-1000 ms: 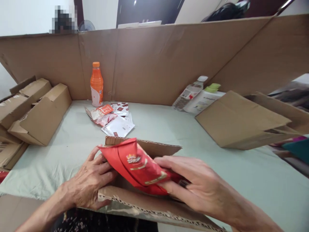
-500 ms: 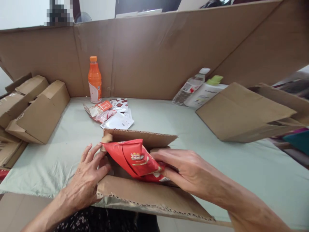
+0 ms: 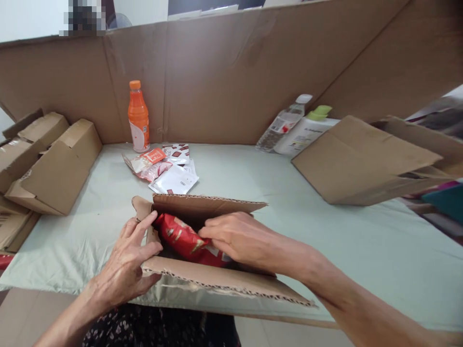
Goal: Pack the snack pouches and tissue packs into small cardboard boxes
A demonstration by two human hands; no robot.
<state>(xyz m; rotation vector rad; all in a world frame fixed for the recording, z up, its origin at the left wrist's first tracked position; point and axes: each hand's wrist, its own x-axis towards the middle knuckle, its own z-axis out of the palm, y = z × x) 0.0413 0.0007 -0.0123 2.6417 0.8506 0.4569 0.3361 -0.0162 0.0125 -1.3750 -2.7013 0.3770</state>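
Observation:
An open cardboard box [image 3: 231,277] sits at the front edge of the table, its long flaps raised. Inside it lies a shiny red snack packet [image 3: 181,238], slanted, its lower part hidden by the near flap. My right hand [image 3: 231,236] reaches into the box and pinches the packet's right end, fingers closed. My left hand [image 3: 132,255] grips the box's left end, with the index finger at the corner by a small folded flap and the thumb on the near edge.
Behind the box lie several flat sachets [image 3: 173,179], near an upright orange drink bottle [image 3: 139,118]. A clear water bottle [image 3: 284,125] and a white bottle with a green cap [image 3: 306,135] lean at the back right. Cardboard boxes stand left [image 3: 61,168] and right [image 3: 361,164]; a cardboard wall [image 3: 217,86] closes the back.
The red packet has gone down and deeper into the box, with my right hand moving left along with it. My left hand has shifted slightly, and the small left flap now leans outward.

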